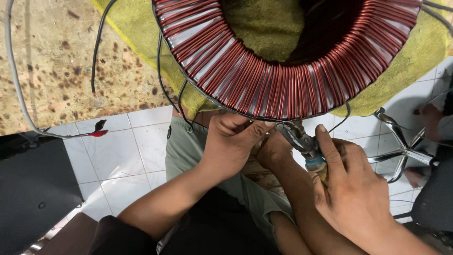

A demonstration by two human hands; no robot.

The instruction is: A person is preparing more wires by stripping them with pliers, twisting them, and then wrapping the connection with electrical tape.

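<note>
A large ring-shaped coil (283,75) wound with reddish copper wire lies on a yellow-green cloth (137,28) at the top of the view. My left hand (231,141) is closed at the coil's lower rim, fingers pinching something small there that I cannot make out. My right hand (351,189) grips a pair of pliers (302,141) with a pale blue handle, index finger stretched along it. The plier jaws point up-left and meet the coil's rim next to my left fingers. Thin black leads (181,101) hang from the coil's left side.
A speckled brown tabletop (52,61) carries the cloth. A grey cable runs down to a red and black clip (98,130) over the white tiled floor (118,156). A dark box (33,193) sits at lower left. A chrome chair base (401,148) stands at right.
</note>
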